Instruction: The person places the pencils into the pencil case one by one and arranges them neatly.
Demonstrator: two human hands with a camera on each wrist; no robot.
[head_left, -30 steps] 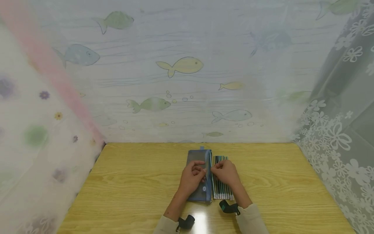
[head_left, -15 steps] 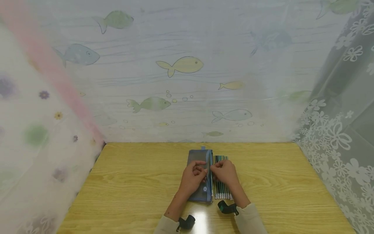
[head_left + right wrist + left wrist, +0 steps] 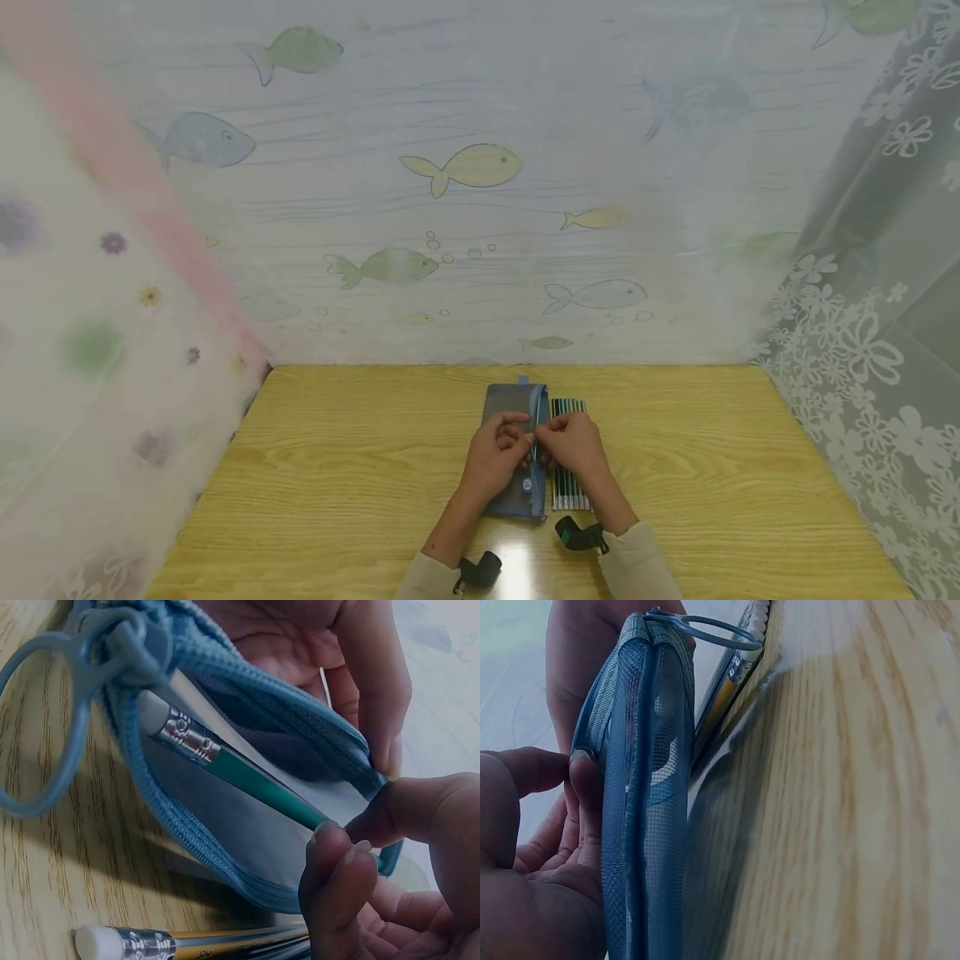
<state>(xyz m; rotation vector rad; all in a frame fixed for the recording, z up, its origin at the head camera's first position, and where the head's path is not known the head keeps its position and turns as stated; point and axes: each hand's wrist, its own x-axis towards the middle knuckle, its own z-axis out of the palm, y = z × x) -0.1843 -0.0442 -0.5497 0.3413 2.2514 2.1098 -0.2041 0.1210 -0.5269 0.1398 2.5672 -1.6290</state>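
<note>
One likely light, slick pencil (image 3: 262,789), best held mid-shaft, is being pinched inside the pouch (image 3: 502,403) by the right hand (image 3: 577,446); the mouth's nine-o'clock rim (image 3: 289,711) is being pinched by the left hand (image 3: 493,452).

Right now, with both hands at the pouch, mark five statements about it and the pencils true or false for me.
1. The right hand pinches a green pencil. True.
2. The pouch is zipped shut. False: the zipper of the pouch is open.
3. That pencil's eraser is red. False: the eraser is white.
4. The left hand holds the pouch's edge. True.
5. The other pencils lie left of the pouch. False: the other pencils lie to its right.
</note>
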